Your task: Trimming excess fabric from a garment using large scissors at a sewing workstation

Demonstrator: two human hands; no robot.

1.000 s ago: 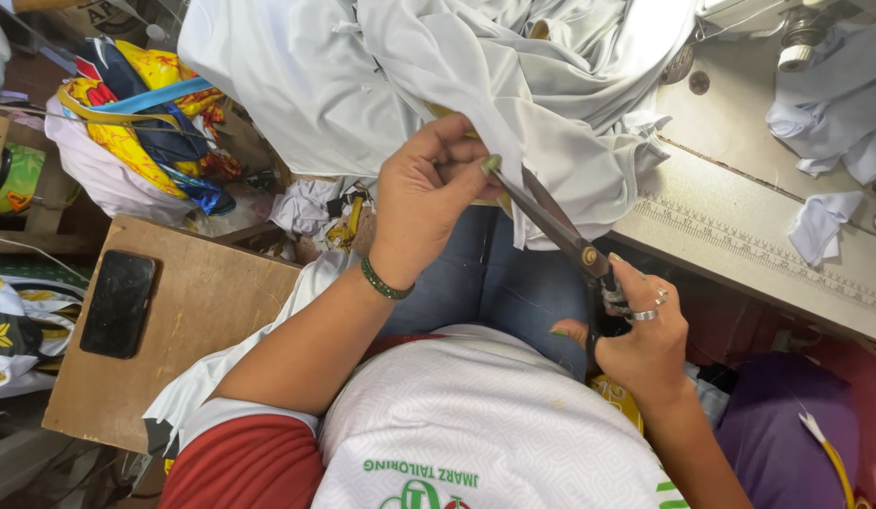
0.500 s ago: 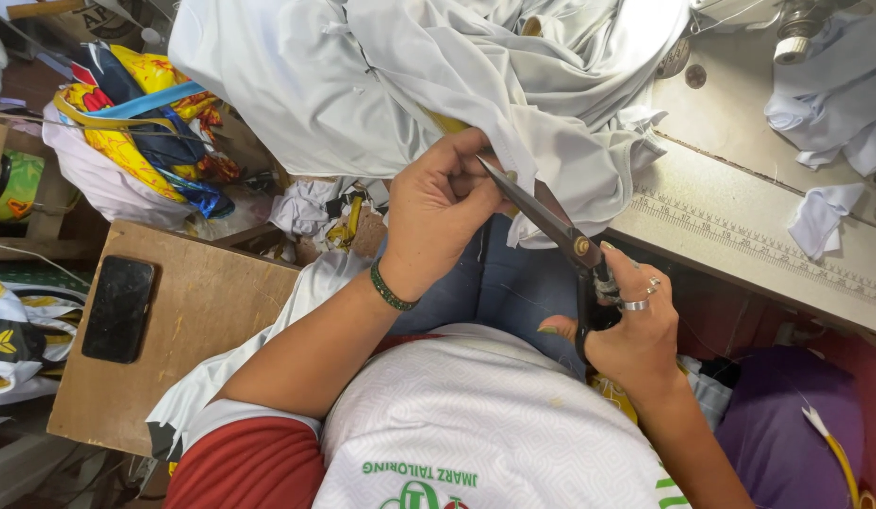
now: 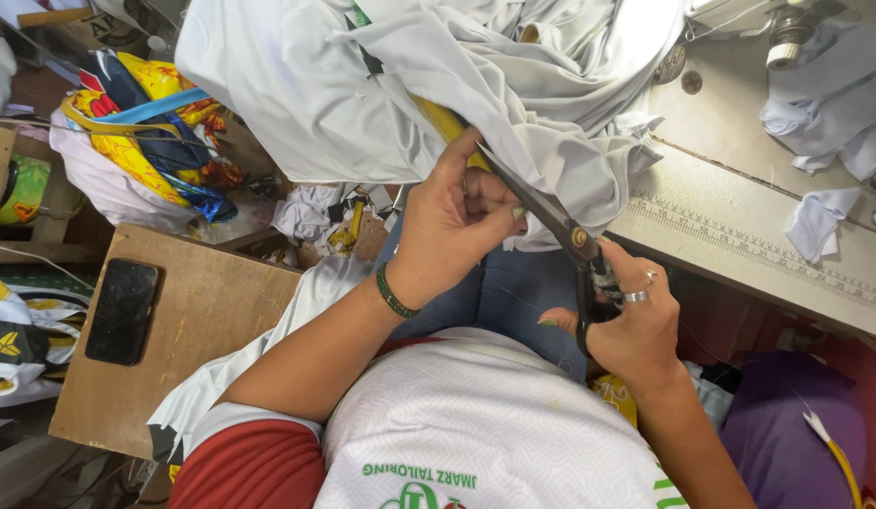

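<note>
Nearest the camera, the right hand (image 3: 631, 316) is closed around the dark handles of a pair of scissors (image 3: 561, 226), thumb through one loop and a ringed finger over the other. The blades run up and away from that hand toward the left hand (image 3: 452, 221), which wears a green bracelet (image 3: 393, 292) and pinches a fold of pale grey fabric (image 3: 363, 85) just beside the blade tips, fingers curled tight on the cloth. The fabric hangs in a heap over the lap and onto the sewing table (image 3: 740, 226) beyond. To the person's left, a black phone (image 3: 123, 311) lies on a wooden board (image 3: 202, 330).
</note>
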